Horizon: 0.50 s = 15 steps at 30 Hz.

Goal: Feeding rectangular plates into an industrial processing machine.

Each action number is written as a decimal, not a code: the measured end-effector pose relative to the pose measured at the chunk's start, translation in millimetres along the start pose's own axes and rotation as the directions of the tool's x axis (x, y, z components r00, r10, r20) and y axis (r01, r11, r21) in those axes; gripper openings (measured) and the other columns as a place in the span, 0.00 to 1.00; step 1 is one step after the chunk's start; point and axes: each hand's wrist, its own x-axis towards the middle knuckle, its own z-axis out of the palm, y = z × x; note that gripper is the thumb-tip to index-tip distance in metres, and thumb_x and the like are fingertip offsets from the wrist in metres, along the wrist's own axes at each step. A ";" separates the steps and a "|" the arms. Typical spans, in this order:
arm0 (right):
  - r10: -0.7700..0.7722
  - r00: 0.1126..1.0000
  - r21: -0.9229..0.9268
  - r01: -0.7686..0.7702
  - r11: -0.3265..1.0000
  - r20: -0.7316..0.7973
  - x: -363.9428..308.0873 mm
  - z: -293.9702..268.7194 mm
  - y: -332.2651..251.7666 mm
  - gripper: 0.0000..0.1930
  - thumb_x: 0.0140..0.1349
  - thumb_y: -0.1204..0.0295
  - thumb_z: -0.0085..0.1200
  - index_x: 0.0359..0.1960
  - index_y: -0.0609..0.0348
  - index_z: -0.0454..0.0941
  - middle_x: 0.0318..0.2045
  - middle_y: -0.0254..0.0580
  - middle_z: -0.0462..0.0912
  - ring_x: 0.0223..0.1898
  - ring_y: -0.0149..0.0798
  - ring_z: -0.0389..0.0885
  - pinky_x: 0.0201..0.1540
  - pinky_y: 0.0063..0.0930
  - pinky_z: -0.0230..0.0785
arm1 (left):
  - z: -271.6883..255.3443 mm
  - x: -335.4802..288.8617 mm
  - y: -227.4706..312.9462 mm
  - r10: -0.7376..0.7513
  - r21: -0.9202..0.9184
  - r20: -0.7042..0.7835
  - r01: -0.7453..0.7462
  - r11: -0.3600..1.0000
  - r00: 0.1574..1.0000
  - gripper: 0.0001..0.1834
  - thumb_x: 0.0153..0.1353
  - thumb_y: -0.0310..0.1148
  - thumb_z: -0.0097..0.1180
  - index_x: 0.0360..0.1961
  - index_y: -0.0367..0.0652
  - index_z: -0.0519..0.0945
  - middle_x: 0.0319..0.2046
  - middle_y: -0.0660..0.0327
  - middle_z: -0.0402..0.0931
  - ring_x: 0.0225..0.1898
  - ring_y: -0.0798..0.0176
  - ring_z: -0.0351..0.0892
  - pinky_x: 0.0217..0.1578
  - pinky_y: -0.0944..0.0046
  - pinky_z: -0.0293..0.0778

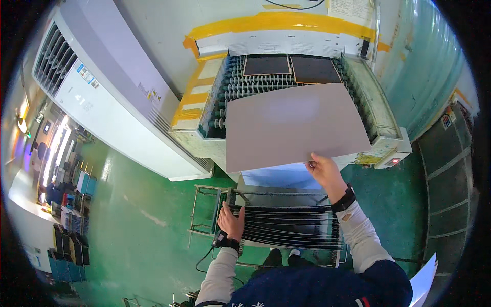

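My right hand [327,175] grips the near edge of a large, thin greyish-pink sheet [296,123], with the thumb on top. The sheet bows slightly and covers the near part of a roller conveyor [245,87]. Two dark panels, one on the left [267,65] and one on the right [316,70], lie on the rollers beyond it. Lower down, my left hand [231,222] has its fingers stretched out at the left end of several thin dark panels [286,217] standing on edge in a metal rack [338,245]. Whether it presses on them I cannot tell.
A tall white air conditioner [123,112] stands left of the conveyor. Yellow tape [281,21] edges the machine's back. Clear plastic curtain [424,66] hangs at the right, above a dark strapped surface [447,179]. A cable [204,261] hangs by my left wrist. Green floor [133,230] surrounds the rack.
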 end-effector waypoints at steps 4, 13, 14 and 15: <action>-0.047 0.999 0.020 0.047 0.999 -0.010 10.5 7.2 4.8 0.09 0.62 0.78 0.57 0.42 0.52 0.75 0.39 0.35 0.80 0.39 0.38 0.78 0.48 0.40 0.76 | 0.3 -0.9 -0.4 0.018 0.000 -0.022 -0.018 1.000 1.000 0.46 0.57 0.60 0.60 0.67 0.38 0.64 0.53 0.50 0.74 0.54 0.45 0.72 0.54 0.47 0.65; 0.151 0.985 -0.171 -0.163 0.972 -0.083 30.3 12.2 5.6 0.10 0.65 0.64 0.58 0.39 0.56 0.77 0.33 0.38 0.80 0.34 0.37 0.78 0.40 0.36 0.74 | 1.9 4.3 -0.4 0.034 0.008 -0.042 -0.033 0.999 0.999 0.46 0.57 0.59 0.60 0.67 0.38 0.63 0.55 0.49 0.73 0.56 0.46 0.71 0.55 0.47 0.65; 0.234 0.967 -0.265 -0.252 0.931 -0.100 34.0 9.1 5.5 0.12 0.66 0.61 0.58 0.38 0.57 0.77 0.30 0.38 0.80 0.32 0.37 0.78 0.38 0.35 0.74 | 1.9 5.8 0.6 0.036 0.008 -0.041 -0.036 0.999 0.998 0.46 0.57 0.59 0.60 0.67 0.38 0.63 0.55 0.49 0.73 0.56 0.46 0.71 0.55 0.47 0.65; 0.231 0.968 -0.265 -0.250 0.931 -0.101 36.7 5.6 5.7 0.12 0.66 0.61 0.58 0.38 0.57 0.77 0.30 0.38 0.80 0.32 0.37 0.78 0.38 0.35 0.74 | 1.7 7.3 1.7 0.032 -0.002 -0.026 -0.032 0.999 0.999 0.46 0.57 0.59 0.60 0.67 0.38 0.63 0.55 0.49 0.73 0.56 0.45 0.71 0.55 0.47 0.65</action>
